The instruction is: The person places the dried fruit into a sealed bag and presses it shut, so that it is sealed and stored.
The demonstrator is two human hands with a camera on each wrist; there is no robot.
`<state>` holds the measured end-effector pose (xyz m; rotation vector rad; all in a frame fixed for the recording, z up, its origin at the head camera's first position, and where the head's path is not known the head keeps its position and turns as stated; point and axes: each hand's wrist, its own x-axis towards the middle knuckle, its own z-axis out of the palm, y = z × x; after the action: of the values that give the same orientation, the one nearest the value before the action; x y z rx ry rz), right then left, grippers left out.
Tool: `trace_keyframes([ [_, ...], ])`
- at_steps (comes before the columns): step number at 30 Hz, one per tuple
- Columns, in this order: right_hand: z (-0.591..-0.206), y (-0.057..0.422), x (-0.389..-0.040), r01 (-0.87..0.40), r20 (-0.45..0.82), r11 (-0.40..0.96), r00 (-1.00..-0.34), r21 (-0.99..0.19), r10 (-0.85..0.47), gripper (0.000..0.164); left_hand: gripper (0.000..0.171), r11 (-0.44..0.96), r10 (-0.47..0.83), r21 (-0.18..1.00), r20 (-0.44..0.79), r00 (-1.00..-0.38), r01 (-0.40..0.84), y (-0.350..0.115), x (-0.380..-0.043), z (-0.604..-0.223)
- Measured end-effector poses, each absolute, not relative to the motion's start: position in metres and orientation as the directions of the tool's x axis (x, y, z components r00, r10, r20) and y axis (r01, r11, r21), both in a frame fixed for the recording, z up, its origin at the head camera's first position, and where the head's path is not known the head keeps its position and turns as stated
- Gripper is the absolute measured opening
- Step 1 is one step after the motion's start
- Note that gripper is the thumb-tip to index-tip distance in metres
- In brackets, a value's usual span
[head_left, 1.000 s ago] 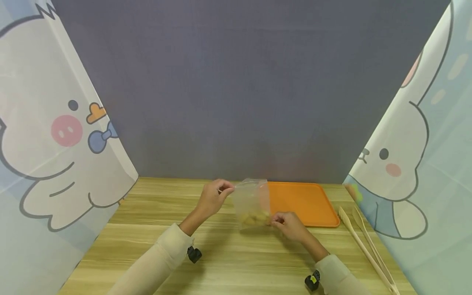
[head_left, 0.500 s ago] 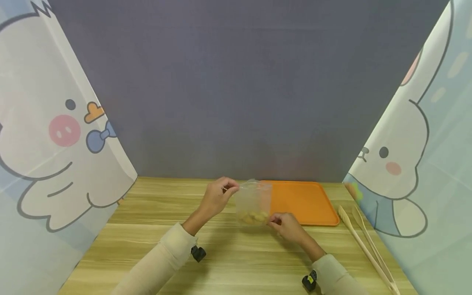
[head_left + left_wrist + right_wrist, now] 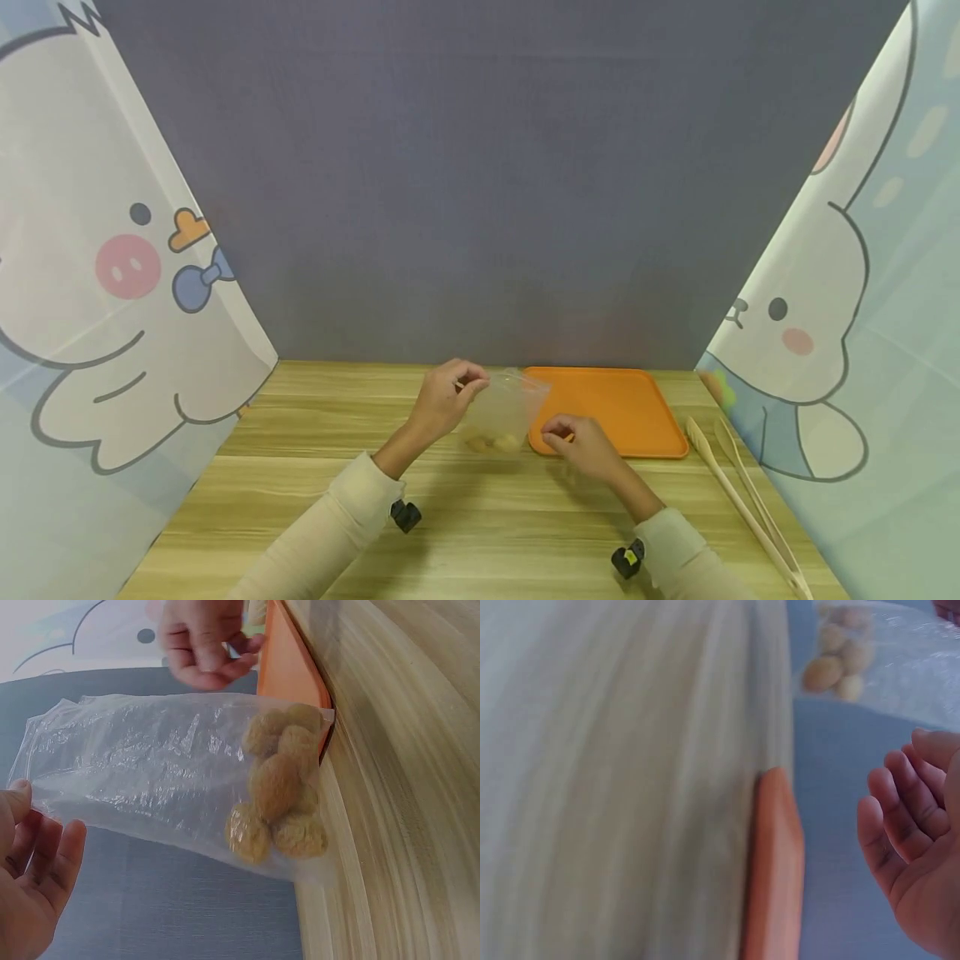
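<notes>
My left hand (image 3: pixel 441 404) pinches a top corner of a clear plastic zip bag (image 3: pixel 142 761) between thumb and fingers. The bag hangs upright over the wooden table. Several round, wrinkled, yellow-brown lumps (image 3: pixel 276 784) are gathered at its bottom; they look like walnuts or a similar food. My right hand (image 3: pixel 588 450) is off the bag, to its right and in front of the orange tray's near edge in the head view. In the right wrist view its fingers (image 3: pixel 904 795) are loosely bent, with nothing in them.
An orange tray (image 3: pixel 618 412) lies at the back of the wooden table (image 3: pixel 337 467), just right of the bag. Long wooden tongs (image 3: pixel 742 504) lie along the right edge. A grey backdrop (image 3: pixel 480 208) and printed side panels (image 3: pixel 795 367) surround the table.
My right hand has let go of the bag's lower right side and drawn slightly upward. The bag's bottom has swung left; my left hand, still pinching its corner, has shifted slightly right.
</notes>
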<state>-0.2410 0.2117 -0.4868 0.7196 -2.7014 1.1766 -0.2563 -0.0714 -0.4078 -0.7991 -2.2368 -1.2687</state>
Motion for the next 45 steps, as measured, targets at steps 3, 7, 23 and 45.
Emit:
trace_keyframes([
  [3,-0.474,0.209,-0.241,-0.479,0.308,0.575,-0.875,-0.664,-0.373,0.014,0.007,0.408,0.27,0.619,0.621,-0.736,0.671,-0.072,-0.257,-0.41],
  [7,-0.455,0.204,-0.242,-0.473,0.347,0.558,-0.881,-0.682,-0.323,0.015,0.009,0.401,0.274,0.618,0.624,-0.732,0.677,-0.071,-0.257,-0.412],
  [23,-0.429,0.199,-0.245,-0.534,0.488,0.512,-0.84,-0.673,-0.235,0.01,0.007,0.395,0.27,0.63,0.616,-0.74,0.669,-0.069,-0.253,-0.415],
  [45,-0.418,0.203,-0.246,-0.566,0.563,0.563,-0.801,-0.602,-0.204,0.007,0.019,0.509,0.327,0.625,0.496,-0.805,0.592,-0.08,-0.256,-0.415],
])
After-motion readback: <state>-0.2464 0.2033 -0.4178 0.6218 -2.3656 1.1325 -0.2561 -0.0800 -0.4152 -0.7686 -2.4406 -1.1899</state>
